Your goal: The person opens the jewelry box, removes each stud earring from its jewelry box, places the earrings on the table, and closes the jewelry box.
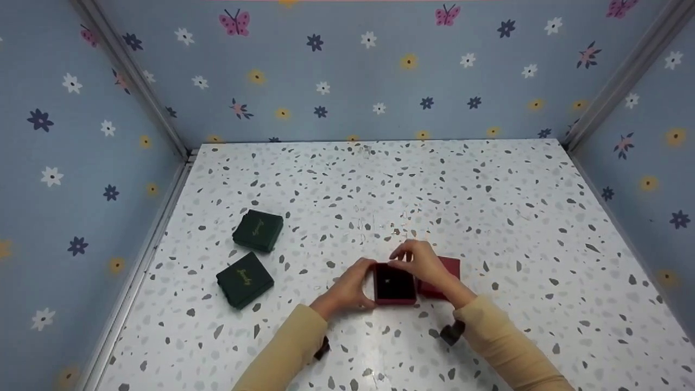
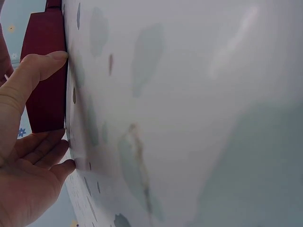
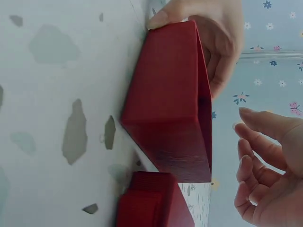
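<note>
A red jewelry box (image 1: 395, 301) with a black inside lies uncovered on the table, a tiny shiny piece of jewelry (image 1: 387, 281) on its dark padding. My left hand (image 1: 350, 285) grips this box from the left, thumb at the near side and fingers at the far side. Just over the box's far edge hovers my right hand (image 1: 421, 262). In the right wrist view its fingers (image 3: 258, 182) are loosely curled, thumb close to the index finger, and nothing shows between them. Under the right forearm, a second red piece (image 1: 449, 266) is partly hidden.
Two dark green jewelry boxes (image 1: 259, 231) with gold lettering lie at the left. Several thin small pieces of jewelry (image 1: 404, 220) are scattered on the speckled table (image 1: 326, 174) beyond the hands. Flower-patterned walls (image 1: 347, 70) stand behind and at both sides.
</note>
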A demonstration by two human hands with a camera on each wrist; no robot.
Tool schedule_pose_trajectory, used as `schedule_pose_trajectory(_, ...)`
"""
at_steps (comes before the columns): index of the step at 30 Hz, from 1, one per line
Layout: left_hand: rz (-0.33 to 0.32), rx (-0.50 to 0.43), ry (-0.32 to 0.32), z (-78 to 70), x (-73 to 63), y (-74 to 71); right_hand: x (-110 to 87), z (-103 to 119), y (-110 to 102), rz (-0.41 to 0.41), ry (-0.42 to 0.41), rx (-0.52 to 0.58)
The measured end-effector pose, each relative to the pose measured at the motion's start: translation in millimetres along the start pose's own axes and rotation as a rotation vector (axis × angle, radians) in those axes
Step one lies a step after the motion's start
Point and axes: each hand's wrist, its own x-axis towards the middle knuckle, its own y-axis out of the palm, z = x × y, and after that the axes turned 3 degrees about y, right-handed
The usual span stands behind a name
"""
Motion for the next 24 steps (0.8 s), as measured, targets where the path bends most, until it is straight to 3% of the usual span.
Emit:
schedule_pose_trajectory(10,0.016,-0.002,-0.021,-1.3,-0.8,-1.2,-12.9,-1.3,8.2,-0.019,-0.037,0.067)
schedule_pose_trajectory(24,0.012,0.000,-0.021,0.0,-0.9,-0.1,-19.7,-6.8,21.0,-0.002,-0.025,0.035)
